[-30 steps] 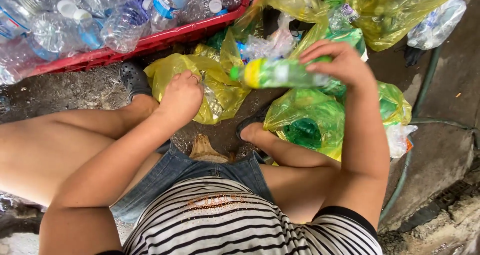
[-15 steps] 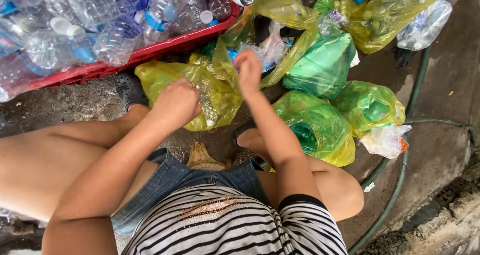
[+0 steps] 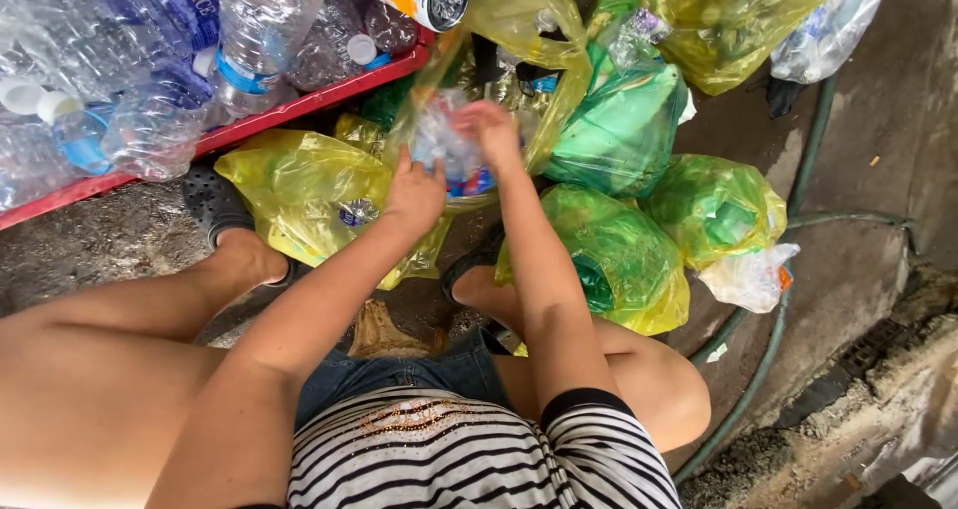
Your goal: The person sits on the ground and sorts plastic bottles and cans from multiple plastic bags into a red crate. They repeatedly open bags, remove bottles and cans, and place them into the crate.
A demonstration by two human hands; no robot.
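Both hands meet at the yellow bag's mouth (image 3: pixel 519 30): left hand (image 3: pixel 414 195) pinches the near edge, right hand (image 3: pixel 489 130) grips a crumpled clear bottle (image 3: pixel 444 150) just beyond.

Both hands, left (image 3: pixel 415 195) and right (image 3: pixel 491 128), reach forward, fingers curled.

Outdoor recycling yard: bagged bottles (image 3: pixel 619 250) (crate (image 3: pixel 299 110) heaped too).

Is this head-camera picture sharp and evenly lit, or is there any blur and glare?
Head view: soft, even daylight, no hard shadows; the right hand looks slightly motion-blurred over the clear crumpled bottle; pale sheen glints on the yellow plastic bags and the clear bottles in the red tray; straight edges bow near the frame's borders.
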